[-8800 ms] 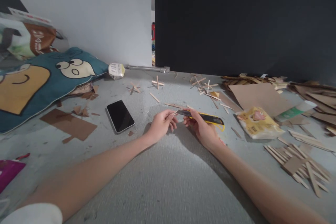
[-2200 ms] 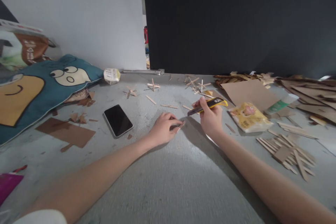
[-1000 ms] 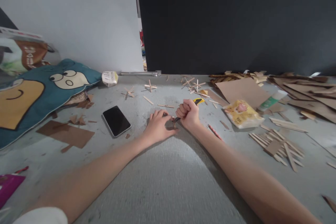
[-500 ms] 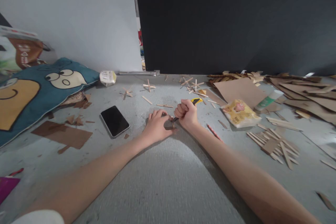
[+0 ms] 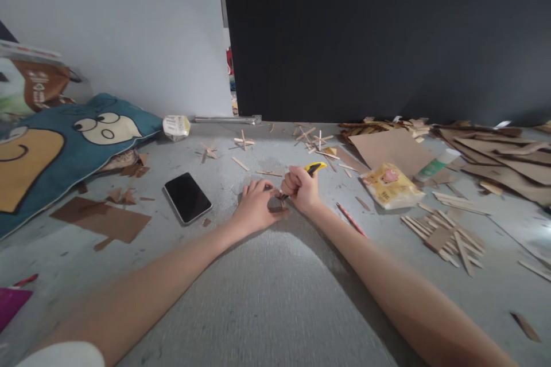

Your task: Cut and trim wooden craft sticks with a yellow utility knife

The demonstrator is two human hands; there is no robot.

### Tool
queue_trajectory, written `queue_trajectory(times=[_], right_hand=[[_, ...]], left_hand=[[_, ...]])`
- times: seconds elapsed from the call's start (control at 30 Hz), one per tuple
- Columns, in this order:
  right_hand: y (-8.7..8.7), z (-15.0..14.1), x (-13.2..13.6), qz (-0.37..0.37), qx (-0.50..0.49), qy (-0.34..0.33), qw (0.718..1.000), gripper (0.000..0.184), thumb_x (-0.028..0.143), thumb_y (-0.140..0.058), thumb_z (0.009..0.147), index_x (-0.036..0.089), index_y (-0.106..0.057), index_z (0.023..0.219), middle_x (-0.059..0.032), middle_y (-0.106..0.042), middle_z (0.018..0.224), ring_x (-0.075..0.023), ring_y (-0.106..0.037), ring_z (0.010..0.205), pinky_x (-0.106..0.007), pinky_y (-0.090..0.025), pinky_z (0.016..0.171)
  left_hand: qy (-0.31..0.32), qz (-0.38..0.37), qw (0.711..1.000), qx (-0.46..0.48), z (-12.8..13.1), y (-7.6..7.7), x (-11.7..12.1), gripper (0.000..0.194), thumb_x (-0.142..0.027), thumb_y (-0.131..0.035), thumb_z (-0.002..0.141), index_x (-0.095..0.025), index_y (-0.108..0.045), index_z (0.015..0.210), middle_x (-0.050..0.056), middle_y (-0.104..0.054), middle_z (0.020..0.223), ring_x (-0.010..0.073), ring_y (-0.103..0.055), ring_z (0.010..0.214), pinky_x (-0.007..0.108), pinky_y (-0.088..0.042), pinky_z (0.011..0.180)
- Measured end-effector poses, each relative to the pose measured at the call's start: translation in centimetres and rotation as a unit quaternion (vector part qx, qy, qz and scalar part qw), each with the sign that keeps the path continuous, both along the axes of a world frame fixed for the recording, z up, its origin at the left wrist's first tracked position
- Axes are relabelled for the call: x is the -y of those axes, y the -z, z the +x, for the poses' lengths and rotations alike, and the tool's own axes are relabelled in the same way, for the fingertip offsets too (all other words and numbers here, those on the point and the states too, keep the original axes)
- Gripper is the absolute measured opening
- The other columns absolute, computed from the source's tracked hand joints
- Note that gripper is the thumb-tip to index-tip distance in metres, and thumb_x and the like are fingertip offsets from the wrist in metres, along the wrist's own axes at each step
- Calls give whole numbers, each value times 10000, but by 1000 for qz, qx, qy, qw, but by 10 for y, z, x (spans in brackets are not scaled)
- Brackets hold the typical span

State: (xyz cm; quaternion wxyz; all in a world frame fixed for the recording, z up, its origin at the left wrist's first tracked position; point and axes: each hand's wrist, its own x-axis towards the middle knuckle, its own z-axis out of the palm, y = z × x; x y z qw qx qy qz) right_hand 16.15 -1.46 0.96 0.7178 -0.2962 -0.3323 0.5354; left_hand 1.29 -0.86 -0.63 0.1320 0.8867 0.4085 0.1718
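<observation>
In the middle of the grey table (image 5: pixel 258 298), my right hand (image 5: pixel 302 189) is wrapped round a yellow and black utility knife (image 5: pixel 315 167). The knife's handle end sticks up above the fist, and its lower end points down to the left. My left hand (image 5: pixel 257 206) is curled, thumb and fingers holding a small brown piece of cardboard (image 5: pixel 279 204) down on the table. The knife's tip is at this piece, between the two hands; whether it touches is too small to tell. Fingers partly hide the piece.
A phone (image 5: pixel 188 198) lies left of my hands, cardboard scraps (image 5: pixel 101 219) and a blue cushion (image 5: pixel 81 155) beyond it. To the right are a red pencil (image 5: pixel 350 219), a tissue pack (image 5: pixel 392 185), a glue stick (image 5: pixel 438 165) and wooden sticks (image 5: pixel 462 252). Crossed sticks (image 5: pixel 244 141) stand behind.
My right hand and the knife have shifted slightly left, toward the cardboard piece. The left hand stays almost where it was.
</observation>
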Motion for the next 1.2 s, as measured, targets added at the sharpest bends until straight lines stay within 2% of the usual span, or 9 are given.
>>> queue_trajectory(times=[0.1,0.2,0.3,0.4,0.47,0.57,0.77,0.9,1.2], right_hand=[[-1,0,1,1,2,1,1000,558,307,-725,677,249,-215,459,104,-218,372,-40,-144,361,-235,-155,379],[-1,1,0,-1,2,0,1000,561,323,-722,673,253,-205,465,106,-210,372,-42,-152,354,-238,-154,378],[0,1,0,-2,2,2,1000,572,325,-731,667,254,-197,474,107,-213,382,-42,-155,355,-237,-149,379],[0,1,0,-3,0,3,1000,580,323,-734,672,255,-187,491,108,-210,394,-42,-151,363,-234,-149,379],[0,1,-1,-5,-3,5,1000,583,326,-731,679,256,-178,503,108,-205,394,-44,-146,365,-234,-152,379],[1,2,-2,-7,-6,9,1000,586,325,-727,679,255,-172,507,107,-204,387,-44,-143,365,-234,-146,381],[0,3,-2,-9,-11,13,1000,574,315,-711,674,247,-174,485,102,-197,385,-42,-148,365,-238,-144,388],[-1,3,0,-14,-11,13,1000,562,318,-706,668,249,-181,479,101,-202,384,-44,-151,364,-240,-149,388],[-2,3,-1,-17,-12,15,1000,570,334,-720,655,258,-179,492,104,-198,378,-49,-140,373,-239,-144,389]], left_hand=[[14,-1,1000,-15,-2,-11,-2,384,-468,-761,893,-261,-706,1212,93,-617,1328,335,-545,1295,509,-444,1098],[-8,15,1000,-20,-16,-41,-13,465,-419,-533,1043,-225,-536,1466,143,-617,1404,301,-575,1324,429,-474,1081],[-146,26,980,-133,-46,-76,-36,491,-460,-426,1070,-150,-581,1417,201,-698,1284,365,-648,1221,476,-493,1023],[-353,10,907,-230,-83,-95,-64,572,-440,-483,1022,-49,-558,1433,314,-666,1333,471,-609,1279,555,-484,1008],[-432,-46,860,-268,-103,-97,-80,698,-425,-564,963,-48,-451,1539,347,-580,1456,505,-561,1339,586,-487,988],[-450,-130,834,-291,-122,-90,-96,803,-525,-567,931,-72,-421,1577,327,-540,1517,496,-567,1341,556,-524,935],[-431,-150,850,-265,-138,-76,-113,1034,-747,-696,717,-189,-472,1558,305,-585,1477,564,-582,1282,630,-540,884],[-427,-151,854,-256,-144,-72,-119,1058,-736,-703,714,-128,-478,1550,327,-523,1522,591,-489,1372,655,-511,966],[-384,-178,865,-269,-142,-74,-115,987,-713,-686,760,-187,-476,1569,304,-446,1589,573,-425,1445,643,-520,961]])
